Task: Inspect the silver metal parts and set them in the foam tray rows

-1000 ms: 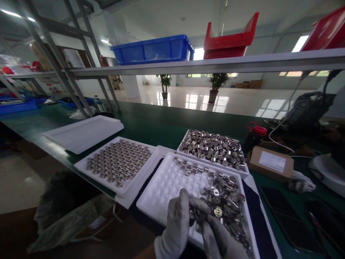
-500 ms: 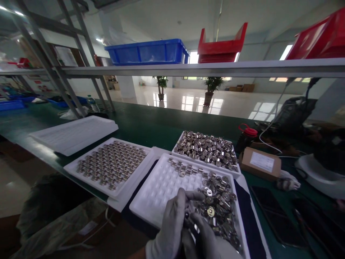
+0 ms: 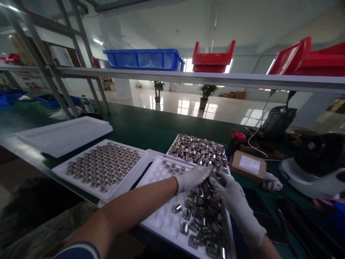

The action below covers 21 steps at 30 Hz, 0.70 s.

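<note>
My left hand [image 3: 194, 177], in a pale glove, reaches across a white moulded tray [image 3: 159, 214] with its fingers stretched out at the tray's far right corner. My right hand [image 3: 233, 199], gloved too, comes in from the right with bent fingers apart, its fingertips close to those of my left. Both hands touch the heap of small shiny metal cylinders [image 3: 206, 216] in this tray; some cylinders under the fingers are hidden. Short rows of cylinders [image 3: 172, 168] stand in the pockets at the tray's far edge.
Behind is a tray heaped with metal cylinders [image 3: 198, 149]. To the left lie a tray of cylinders in rows [image 3: 104, 163] and a white tray [image 3: 66, 135]. On the right are a cardboard box [image 3: 248, 166] and a red-lidded bottle [image 3: 236, 138]. A shelf [image 3: 161, 75] crosses above.
Both hands have moved forward from the near part of the tray to its far right corner and have parted from their close grip. Some cylinders now lie further left in the near part.
</note>
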Each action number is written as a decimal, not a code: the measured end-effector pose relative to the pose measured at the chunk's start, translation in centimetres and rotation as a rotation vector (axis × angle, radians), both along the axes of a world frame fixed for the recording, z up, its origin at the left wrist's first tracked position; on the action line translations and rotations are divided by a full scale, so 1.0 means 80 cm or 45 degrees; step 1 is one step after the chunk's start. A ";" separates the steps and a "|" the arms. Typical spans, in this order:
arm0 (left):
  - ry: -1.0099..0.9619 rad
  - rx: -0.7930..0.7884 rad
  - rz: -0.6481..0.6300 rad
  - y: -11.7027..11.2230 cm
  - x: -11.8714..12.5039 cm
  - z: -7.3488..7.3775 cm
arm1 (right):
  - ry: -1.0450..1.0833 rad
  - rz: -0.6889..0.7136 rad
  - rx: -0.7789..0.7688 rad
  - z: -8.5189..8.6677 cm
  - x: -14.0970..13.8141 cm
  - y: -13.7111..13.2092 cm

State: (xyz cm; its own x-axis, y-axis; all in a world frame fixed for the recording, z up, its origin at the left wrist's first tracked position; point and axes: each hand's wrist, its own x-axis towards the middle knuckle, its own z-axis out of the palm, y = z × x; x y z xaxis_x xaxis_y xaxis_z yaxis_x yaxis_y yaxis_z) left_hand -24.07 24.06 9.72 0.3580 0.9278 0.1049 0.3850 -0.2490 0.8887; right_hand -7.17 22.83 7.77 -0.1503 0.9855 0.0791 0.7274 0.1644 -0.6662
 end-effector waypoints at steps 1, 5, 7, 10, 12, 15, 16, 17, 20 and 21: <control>0.117 0.024 -0.016 0.013 0.003 -0.004 | -0.054 -0.031 -0.007 -0.001 0.004 0.011; 0.542 0.140 -0.018 0.042 -0.003 -0.015 | -0.276 -0.088 -0.042 -0.005 0.018 0.033; 0.693 0.176 0.003 0.044 -0.012 -0.017 | -0.331 -0.071 -0.064 -0.007 0.022 0.035; 0.860 0.196 -0.022 0.037 -0.023 -0.018 | -0.392 -0.063 -0.072 -0.008 0.021 0.035; 0.946 0.196 -0.082 0.030 -0.024 -0.020 | -0.435 -0.080 -0.065 -0.007 0.018 0.037; 1.033 0.190 -0.158 0.024 -0.019 -0.023 | -0.463 -0.118 -0.062 -0.005 0.012 0.044; 1.046 0.191 -0.172 0.024 -0.017 -0.024 | -0.450 -0.125 -0.060 -0.005 0.011 0.048; 1.049 0.194 -0.179 0.024 -0.015 -0.024 | -0.426 -0.130 -0.055 -0.006 0.011 0.051; 1.000 0.196 -0.176 0.027 -0.016 -0.020 | -0.286 -0.112 -0.060 -0.012 0.017 0.063; 0.962 0.192 -0.165 0.028 -0.018 -0.016 | -0.223 -0.106 -0.069 -0.015 0.020 0.065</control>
State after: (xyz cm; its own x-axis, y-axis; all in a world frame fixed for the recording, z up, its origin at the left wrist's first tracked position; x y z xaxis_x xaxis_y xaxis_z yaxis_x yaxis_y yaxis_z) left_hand -25.53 26.26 8.42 0.4869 0.8689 -0.0887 0.8319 -0.4304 0.3503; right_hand -5.54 28.04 6.61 -0.0749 0.9972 0.0053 0.8424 0.0661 -0.5349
